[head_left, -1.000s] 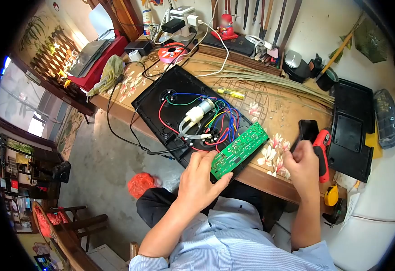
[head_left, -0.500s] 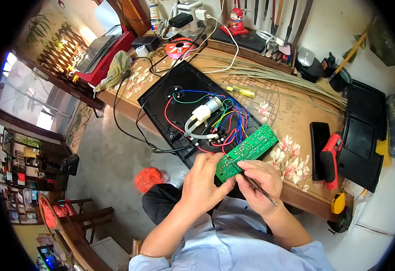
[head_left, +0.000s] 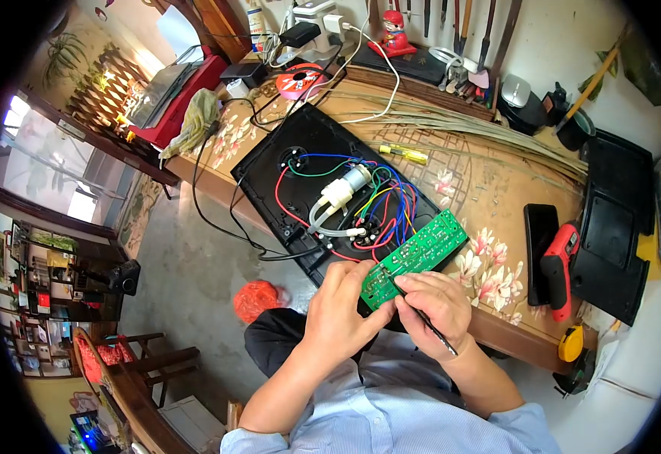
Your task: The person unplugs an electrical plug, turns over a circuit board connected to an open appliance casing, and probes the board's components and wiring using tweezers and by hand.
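Observation:
A green circuit board [head_left: 426,244], solder side up, lies at a slant above the front edge of the table. My left hand [head_left: 340,309] is closed on its lower left end, thumb along the near edge. Between the fingers of my right hand [head_left: 438,309] is a slim dark pen-shaped tool [head_left: 438,333]; its working tip by the board is hard to make out. Coloured wires [head_left: 400,198] run from behind the board into a black open housing [head_left: 264,181]. Inside the housing sits a small pump with a motor [head_left: 346,189], joined to clear tubing [head_left: 317,216].
A yellow-handled screwdriver [head_left: 406,155] lies beyond the board. To the right are a black phone [head_left: 540,250], a red-and-black tool [head_left: 561,265], a black panel [head_left: 610,250] and a yellow tape measure [head_left: 570,343]. Long thin strips [head_left: 489,136] and cables [head_left: 255,110] lie at the back.
The camera view has shifted slightly. Against the board, my right hand and the slim tool have turned only a little; my left hand keeps its grip.

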`<state>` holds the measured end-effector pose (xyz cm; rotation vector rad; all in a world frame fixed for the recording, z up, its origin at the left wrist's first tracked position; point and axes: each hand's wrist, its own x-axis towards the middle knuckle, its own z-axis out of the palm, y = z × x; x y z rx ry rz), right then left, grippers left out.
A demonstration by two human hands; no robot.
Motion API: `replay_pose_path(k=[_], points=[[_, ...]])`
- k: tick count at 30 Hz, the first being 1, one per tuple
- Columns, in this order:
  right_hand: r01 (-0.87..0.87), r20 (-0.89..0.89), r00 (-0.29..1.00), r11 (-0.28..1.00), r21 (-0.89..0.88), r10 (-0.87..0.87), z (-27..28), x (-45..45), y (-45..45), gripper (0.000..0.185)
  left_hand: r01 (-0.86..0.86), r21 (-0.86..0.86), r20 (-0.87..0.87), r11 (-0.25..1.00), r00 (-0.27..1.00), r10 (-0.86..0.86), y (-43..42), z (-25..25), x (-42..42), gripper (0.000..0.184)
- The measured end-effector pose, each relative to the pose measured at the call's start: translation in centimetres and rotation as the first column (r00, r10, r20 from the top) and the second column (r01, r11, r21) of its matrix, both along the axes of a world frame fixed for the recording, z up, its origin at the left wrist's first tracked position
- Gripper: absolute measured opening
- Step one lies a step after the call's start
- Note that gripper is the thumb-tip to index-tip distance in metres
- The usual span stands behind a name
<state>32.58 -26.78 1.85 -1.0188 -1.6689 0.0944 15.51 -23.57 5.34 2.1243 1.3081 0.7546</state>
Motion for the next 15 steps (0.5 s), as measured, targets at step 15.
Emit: replay_pose_path(k=[15], points=[[-0.015, -0.044, 0.999, 1.0, 0.015, 0.015, -0.36, 0.2, 0.02, 0.031, -0.011, 0.005, -0.015, 1.0, 1.0, 0.011, -0.07, -0.05, 0.05, 0.059]])
